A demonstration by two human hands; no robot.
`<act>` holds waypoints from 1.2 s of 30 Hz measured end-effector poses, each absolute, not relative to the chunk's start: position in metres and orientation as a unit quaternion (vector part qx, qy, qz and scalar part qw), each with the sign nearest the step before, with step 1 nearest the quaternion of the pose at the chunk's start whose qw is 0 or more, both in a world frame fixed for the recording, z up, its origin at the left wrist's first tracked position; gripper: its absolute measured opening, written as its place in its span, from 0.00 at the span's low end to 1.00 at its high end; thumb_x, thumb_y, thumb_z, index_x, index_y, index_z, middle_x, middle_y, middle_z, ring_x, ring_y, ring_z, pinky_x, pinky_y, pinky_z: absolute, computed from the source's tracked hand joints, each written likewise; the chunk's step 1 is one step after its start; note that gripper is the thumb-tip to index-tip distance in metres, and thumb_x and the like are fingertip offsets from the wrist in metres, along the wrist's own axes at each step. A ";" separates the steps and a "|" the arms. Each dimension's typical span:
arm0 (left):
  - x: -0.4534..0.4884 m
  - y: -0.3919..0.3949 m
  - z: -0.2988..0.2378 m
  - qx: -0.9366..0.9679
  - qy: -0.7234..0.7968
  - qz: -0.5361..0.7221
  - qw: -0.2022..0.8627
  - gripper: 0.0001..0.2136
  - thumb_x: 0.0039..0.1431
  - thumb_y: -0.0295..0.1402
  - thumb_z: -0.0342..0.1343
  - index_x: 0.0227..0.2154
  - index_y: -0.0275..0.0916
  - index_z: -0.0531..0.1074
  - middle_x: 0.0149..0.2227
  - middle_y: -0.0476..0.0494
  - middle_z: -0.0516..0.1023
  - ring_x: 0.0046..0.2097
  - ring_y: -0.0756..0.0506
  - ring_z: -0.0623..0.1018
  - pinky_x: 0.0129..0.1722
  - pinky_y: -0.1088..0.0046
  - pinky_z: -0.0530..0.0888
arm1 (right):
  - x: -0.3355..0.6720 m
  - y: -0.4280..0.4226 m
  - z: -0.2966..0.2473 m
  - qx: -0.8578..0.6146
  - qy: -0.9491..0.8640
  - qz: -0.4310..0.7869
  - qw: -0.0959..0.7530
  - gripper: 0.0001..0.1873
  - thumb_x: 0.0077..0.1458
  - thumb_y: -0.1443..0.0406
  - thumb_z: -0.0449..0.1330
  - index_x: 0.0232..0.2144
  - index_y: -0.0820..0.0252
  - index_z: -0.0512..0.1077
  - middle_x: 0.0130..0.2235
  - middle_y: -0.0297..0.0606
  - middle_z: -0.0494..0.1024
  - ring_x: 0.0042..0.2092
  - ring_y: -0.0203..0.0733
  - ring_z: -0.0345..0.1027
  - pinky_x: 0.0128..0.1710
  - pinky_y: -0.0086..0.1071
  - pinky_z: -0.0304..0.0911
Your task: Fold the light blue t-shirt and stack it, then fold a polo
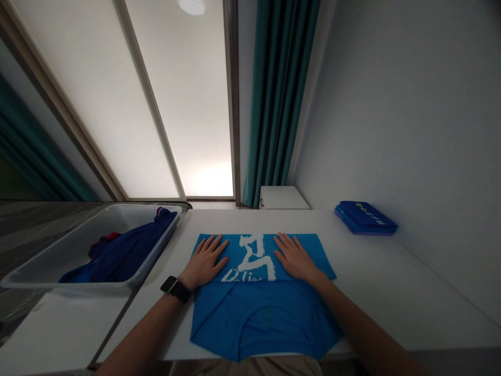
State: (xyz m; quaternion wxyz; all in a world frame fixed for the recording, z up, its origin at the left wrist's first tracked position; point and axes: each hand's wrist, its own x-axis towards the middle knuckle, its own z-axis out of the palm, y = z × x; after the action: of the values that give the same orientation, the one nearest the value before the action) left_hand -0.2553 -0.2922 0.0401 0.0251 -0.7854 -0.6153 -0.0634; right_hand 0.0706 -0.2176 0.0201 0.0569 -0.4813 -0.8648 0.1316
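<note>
A bright blue T-shirt [250,297] with white brush-style print lies partly folded on the white table, its neckline toward me and hanging slightly past the front edge. My left hand [204,261] rests flat on the shirt's left part, fingers spread, a black watch on that wrist. On the other side of the white print, my right hand [294,256] lies flat with its fingers apart. Both palms press on the cloth and neither grips it.
A translucent plastic tub [133,284] with dark blue and red clothes [125,253] stands at the left. On the white table [415,292], a stack of folded blue garments [366,218] lies by the right wall. Behind are a small white cabinet [284,197] and a teal curtain [282,99].
</note>
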 end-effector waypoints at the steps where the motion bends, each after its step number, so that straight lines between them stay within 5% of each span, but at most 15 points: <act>1: -0.255 -0.292 0.040 -0.784 -0.617 -0.066 0.027 0.27 0.66 0.51 0.41 0.65 0.49 0.55 0.67 0.46 0.55 0.67 0.37 0.55 0.65 0.51 0.52 | 0.072 -0.217 0.021 -0.476 -0.865 0.144 0.063 0.38 0.64 0.46 0.30 0.68 0.60 0.46 0.70 0.39 0.44 0.70 0.44 0.33 0.68 0.44 0.28; 9: -0.242 -0.292 0.049 -0.789 -0.611 -0.063 0.024 0.27 0.67 0.50 0.40 0.64 0.45 0.57 0.66 0.42 0.58 0.67 0.38 0.56 0.65 0.48 0.51 | 0.102 -0.210 0.028 -0.466 -0.842 0.192 0.190 0.33 0.65 0.53 0.39 0.66 0.61 0.52 0.66 0.45 0.58 0.66 0.48 0.50 0.64 0.45 0.45; 14: -0.199 -0.285 0.065 -0.836 -0.543 -0.075 0.013 0.26 0.67 0.49 0.39 0.65 0.45 0.55 0.66 0.42 0.58 0.67 0.40 0.57 0.65 0.53 0.53 | 0.138 -0.197 0.030 -0.529 -0.787 0.150 0.282 0.27 0.60 0.59 0.45 0.60 0.61 0.63 0.49 0.46 0.75 0.49 0.49 0.66 0.54 0.45 0.58; 20: -0.113 -0.273 0.073 -0.890 -0.448 -0.082 -0.018 0.26 0.67 0.47 0.42 0.64 0.44 0.55 0.66 0.41 0.59 0.66 0.38 0.59 0.64 0.53 0.54 | 0.176 -0.200 0.019 -0.579 -0.707 0.173 0.367 0.25 0.58 0.61 0.46 0.53 0.64 0.68 0.39 0.44 0.77 0.37 0.45 0.68 0.44 0.40 0.64; 31: -0.028 -0.257 0.038 -0.910 -0.393 -0.127 -0.036 0.30 0.62 0.50 0.48 0.63 0.41 0.57 0.63 0.35 0.63 0.63 0.35 0.63 0.62 0.49 0.57 | 0.182 -0.219 0.001 -0.660 -0.693 0.082 0.278 0.19 0.58 0.62 0.45 0.43 0.62 0.72 0.40 0.45 0.78 0.44 0.47 0.71 0.48 0.39 0.60; 36: -0.029 -0.257 0.028 -0.906 -0.396 -0.143 -0.039 0.30 0.62 0.49 0.48 0.63 0.42 0.56 0.64 0.37 0.62 0.64 0.36 0.61 0.63 0.50 0.55 | 0.183 -0.244 0.013 -0.682 -0.693 0.097 0.211 0.19 0.62 0.63 0.44 0.46 0.60 0.71 0.33 0.41 0.80 0.37 0.46 0.73 0.44 0.37 0.58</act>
State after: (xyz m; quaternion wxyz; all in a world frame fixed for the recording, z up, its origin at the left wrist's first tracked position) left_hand -0.0289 -0.2573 0.0277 -0.0387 -0.9063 -0.3957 -0.1431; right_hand 0.1830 -0.2436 0.0129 0.2113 -0.6820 -0.6934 0.0966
